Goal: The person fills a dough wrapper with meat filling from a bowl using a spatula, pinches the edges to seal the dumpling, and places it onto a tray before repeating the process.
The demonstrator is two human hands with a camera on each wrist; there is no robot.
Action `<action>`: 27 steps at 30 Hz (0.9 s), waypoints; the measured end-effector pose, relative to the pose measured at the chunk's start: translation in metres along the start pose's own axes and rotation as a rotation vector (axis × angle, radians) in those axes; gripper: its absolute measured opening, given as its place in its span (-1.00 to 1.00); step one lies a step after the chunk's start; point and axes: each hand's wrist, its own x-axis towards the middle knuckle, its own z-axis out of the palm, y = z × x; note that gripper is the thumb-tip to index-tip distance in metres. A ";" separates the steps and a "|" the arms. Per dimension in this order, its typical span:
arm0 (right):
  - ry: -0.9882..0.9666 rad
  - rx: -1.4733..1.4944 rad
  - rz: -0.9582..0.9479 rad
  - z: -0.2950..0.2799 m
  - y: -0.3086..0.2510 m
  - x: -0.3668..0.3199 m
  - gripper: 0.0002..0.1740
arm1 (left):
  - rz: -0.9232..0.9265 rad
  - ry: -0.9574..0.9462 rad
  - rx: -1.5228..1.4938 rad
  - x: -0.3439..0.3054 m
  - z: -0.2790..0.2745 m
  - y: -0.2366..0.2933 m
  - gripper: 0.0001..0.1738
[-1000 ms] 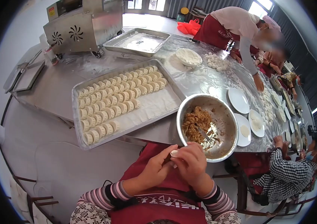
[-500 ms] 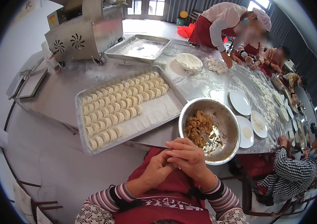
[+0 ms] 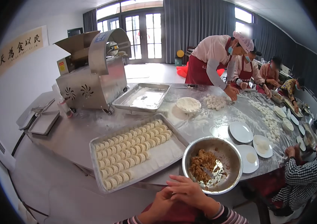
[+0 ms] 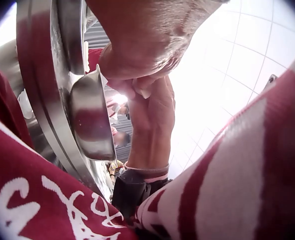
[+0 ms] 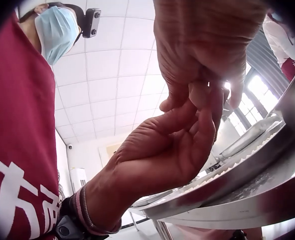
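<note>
My left hand (image 3: 160, 205) and right hand (image 3: 189, 192) meet just below the steel bowl (image 3: 231, 158), fingers bent together. Their backs and fingers hide most of what they pinch in the head view. Between the fingertips a bit of pale dough, seemingly a dumpling, shows in the left wrist view (image 4: 144, 94) and the right wrist view (image 5: 198, 96). The bowl holds brown filling (image 3: 202, 160) with a metal utensil (image 3: 207, 172) in it. Left of it, a tray (image 3: 168, 152) carries rows of crimped dumplings (image 3: 126, 161); its near right part is bare, floury surface.
White plates (image 3: 240, 132), some with dough wrappers, stand right of the bowl. Behind are a flour bowl (image 3: 188, 105), dough balls (image 3: 214, 101), a floured tray (image 3: 143, 98) and a steel machine (image 3: 91, 84). Several people work around the table's far and right sides.
The head view has tilted up, so table and hands sit lower. The pale dough seen between my fingers a second ago is now covered by them in that view.
</note>
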 end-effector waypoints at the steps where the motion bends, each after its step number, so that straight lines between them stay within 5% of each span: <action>1: 0.023 -0.041 -0.036 -0.002 -0.004 -0.001 -0.76 | -0.014 -0.003 -0.023 0.000 0.002 0.003 -0.63; 11: 0.057 -0.107 -0.090 0.000 0.000 -0.008 -0.81 | 0.066 0.039 0.241 0.003 0.010 0.002 -0.67; 25: 0.175 -0.099 -0.073 0.002 -0.003 -0.015 -0.83 | 0.096 0.048 0.190 0.003 0.013 0.003 -0.63; 27: 0.323 -0.014 -0.021 0.005 -0.007 -0.018 -0.81 | 0.092 0.057 0.155 0.001 0.019 0.008 -0.62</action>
